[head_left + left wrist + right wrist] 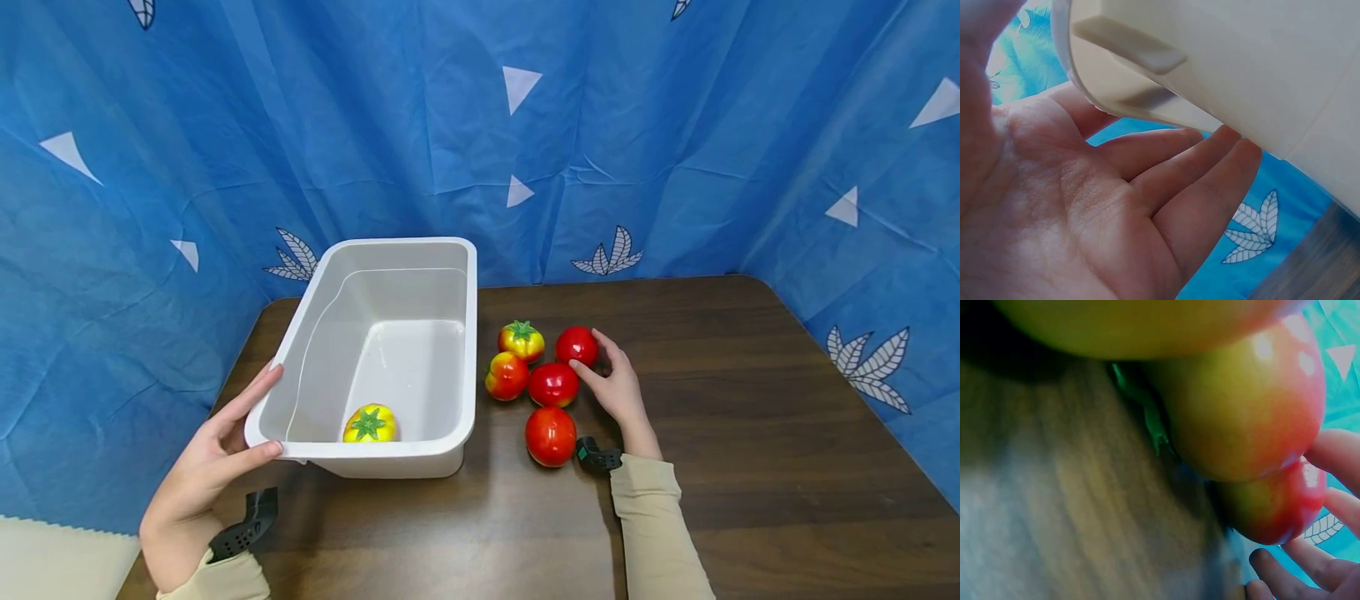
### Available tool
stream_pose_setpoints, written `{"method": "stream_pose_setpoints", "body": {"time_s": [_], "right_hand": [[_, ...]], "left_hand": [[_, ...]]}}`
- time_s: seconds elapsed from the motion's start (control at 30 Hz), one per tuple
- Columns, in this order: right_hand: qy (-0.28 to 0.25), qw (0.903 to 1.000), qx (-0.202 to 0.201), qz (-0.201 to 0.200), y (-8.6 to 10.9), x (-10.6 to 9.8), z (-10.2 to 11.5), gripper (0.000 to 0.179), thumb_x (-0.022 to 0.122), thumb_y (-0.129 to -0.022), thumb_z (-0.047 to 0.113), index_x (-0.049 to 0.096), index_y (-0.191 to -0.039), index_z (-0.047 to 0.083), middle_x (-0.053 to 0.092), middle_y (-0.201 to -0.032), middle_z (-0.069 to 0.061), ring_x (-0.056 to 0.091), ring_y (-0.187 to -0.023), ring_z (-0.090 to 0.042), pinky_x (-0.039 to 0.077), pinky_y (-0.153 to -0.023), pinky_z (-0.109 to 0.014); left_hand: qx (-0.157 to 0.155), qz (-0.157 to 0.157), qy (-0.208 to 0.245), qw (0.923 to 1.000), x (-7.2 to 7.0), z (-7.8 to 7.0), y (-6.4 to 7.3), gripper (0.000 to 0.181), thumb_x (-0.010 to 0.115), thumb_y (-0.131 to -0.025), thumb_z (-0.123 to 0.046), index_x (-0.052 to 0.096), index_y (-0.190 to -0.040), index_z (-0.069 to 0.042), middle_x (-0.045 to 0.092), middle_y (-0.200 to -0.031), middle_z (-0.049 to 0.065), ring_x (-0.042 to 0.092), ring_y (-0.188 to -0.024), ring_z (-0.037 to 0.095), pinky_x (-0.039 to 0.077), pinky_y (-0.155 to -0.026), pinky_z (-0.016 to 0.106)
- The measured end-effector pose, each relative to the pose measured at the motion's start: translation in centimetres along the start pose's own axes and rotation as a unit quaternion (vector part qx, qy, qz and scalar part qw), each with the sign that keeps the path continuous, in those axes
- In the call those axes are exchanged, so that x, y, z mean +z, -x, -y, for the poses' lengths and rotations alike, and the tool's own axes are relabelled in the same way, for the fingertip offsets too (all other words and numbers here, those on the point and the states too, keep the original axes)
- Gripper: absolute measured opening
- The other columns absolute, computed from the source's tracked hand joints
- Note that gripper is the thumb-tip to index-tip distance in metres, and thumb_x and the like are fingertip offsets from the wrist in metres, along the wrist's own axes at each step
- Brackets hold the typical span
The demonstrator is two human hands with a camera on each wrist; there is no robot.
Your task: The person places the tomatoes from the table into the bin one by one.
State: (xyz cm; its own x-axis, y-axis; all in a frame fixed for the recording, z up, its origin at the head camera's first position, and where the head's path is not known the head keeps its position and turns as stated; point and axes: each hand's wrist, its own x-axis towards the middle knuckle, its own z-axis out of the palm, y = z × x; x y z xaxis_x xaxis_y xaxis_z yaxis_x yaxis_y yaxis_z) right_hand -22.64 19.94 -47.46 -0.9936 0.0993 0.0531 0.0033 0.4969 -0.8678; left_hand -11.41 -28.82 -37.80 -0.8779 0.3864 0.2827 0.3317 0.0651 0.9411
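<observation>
My left hand (197,477) holds the near left corner of a pale grey plastic bin (360,450), thumb along the front rim and fingers along the left side. In the left wrist view, its fingertips (1244,150) touch the outside beneath the rim. A yellow tomato (371,422) with a green leafy top lies inside. My right hand (621,396) reaches round the farthest glossy red tomato (576,345), thumb on the near side and fingers on the far right. Another red tomato (553,385) sits just before it, close to the thumb.
Left of these are a yellow-red tomato (521,342) with a green top and an orange-red tomato (507,377). A larger red tomato (551,437) lies nearer, beside the right wrist strap. All rest on a dark wooden table (765,433) against a blue curtain (420,125).
</observation>
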Motion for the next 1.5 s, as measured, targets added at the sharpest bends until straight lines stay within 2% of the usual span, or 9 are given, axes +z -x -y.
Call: {"method": "stream_pose_setpoints", "body": {"time_s": [0.5,0.9,1.23,1.5], "right_hand": [[-0.016,0.9998,-0.009,-0.008,-0.2,0.1,-0.2,0.069,0.064,-0.089,0.021,0.029,-0.146,0.006,0.034,-0.146,-0.020,0.040,-0.124,-0.040,0.036,-0.101,-0.050],[-0.027,0.9992,0.007,-0.028,0.0,0.0,0.0,0.068,0.066,-0.088,0.020,0.030,-0.143,0.004,0.037,-0.141,-0.021,0.042,-0.121,-0.039,0.037,-0.100,-0.050],[-0.034,0.9982,0.019,-0.045,0.2,-0.5,0.4,0.071,0.068,-0.086,0.025,0.030,-0.143,0.007,0.037,-0.143,-0.018,0.040,-0.123,-0.036,0.036,-0.101,-0.049],[-0.048,0.9972,-0.002,-0.057,0.5,-1.1,1.6,0.071,0.071,-0.084,0.026,0.033,-0.141,0.009,0.039,-0.142,-0.015,0.042,-0.121,-0.034,0.038,-0.101,-0.048]], "left_hand": [[0.008,0.006,0.011,0.9999,-0.1,0.1,-0.1,0.078,0.048,-0.081,0.026,0.016,-0.148,0.002,0.009,-0.157,0.003,0.038,-0.125,0.010,0.051,-0.081,0.025],[0.013,0.006,0.016,0.9998,0.0,0.1,0.0,0.077,0.048,-0.081,0.027,0.016,-0.148,0.003,0.009,-0.157,0.003,0.038,-0.126,0.010,0.051,-0.081,0.026],[0.014,0.008,0.020,0.9997,0.0,0.1,-0.1,0.078,0.048,-0.081,0.027,0.016,-0.147,0.003,0.010,-0.157,0.003,0.037,-0.127,0.010,0.051,-0.081,0.026],[0.014,0.009,0.016,0.9997,0.0,0.1,0.0,0.077,0.048,-0.081,0.027,0.016,-0.148,0.003,0.009,-0.157,0.004,0.037,-0.127,0.010,0.051,-0.082,0.025]]}}
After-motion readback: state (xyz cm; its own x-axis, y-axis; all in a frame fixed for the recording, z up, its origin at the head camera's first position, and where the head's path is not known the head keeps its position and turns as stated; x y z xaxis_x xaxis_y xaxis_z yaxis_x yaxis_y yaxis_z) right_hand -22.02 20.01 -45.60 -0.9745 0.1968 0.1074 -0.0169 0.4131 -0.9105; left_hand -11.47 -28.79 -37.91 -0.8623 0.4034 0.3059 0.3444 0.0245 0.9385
